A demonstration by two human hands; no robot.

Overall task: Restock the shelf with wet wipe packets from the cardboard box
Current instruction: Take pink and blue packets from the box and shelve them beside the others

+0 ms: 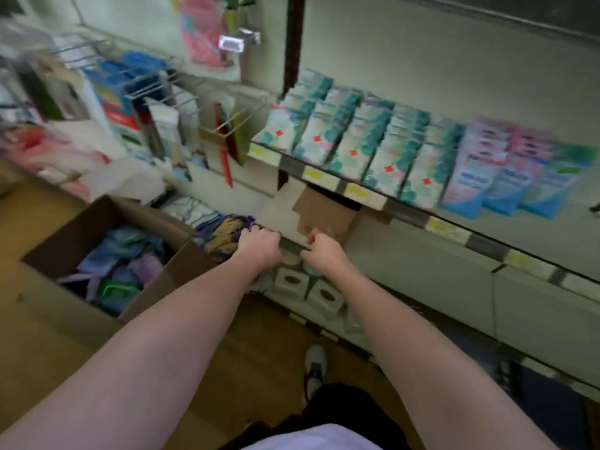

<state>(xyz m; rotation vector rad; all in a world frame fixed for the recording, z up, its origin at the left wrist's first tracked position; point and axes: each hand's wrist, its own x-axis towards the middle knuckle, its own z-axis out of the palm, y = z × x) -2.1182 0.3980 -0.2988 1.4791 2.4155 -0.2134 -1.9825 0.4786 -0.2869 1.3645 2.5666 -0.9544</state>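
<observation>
Down at the lower shelf edge (293,245), I see both hands reaching forward: the left hand (259,246) curls over purple-and-yellow packets (224,233), while the right hand (324,251) is blurred and I cannot tell its grip. Left of the left hand sits the open cardboard box (107,258) holding wet wipe packets (126,254).

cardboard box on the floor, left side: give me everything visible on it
The cardboard box is plain brown corrugated board, open at the top with its flaps folded out. It sits on the tan floor left of the shelving, turned at an angle to the shelf. Inside lies a loose jumble of soft packets in blue, purple and green. Neither hand touches it; the left forearm crosses above its near corner. Motion blur hides any print.
</observation>
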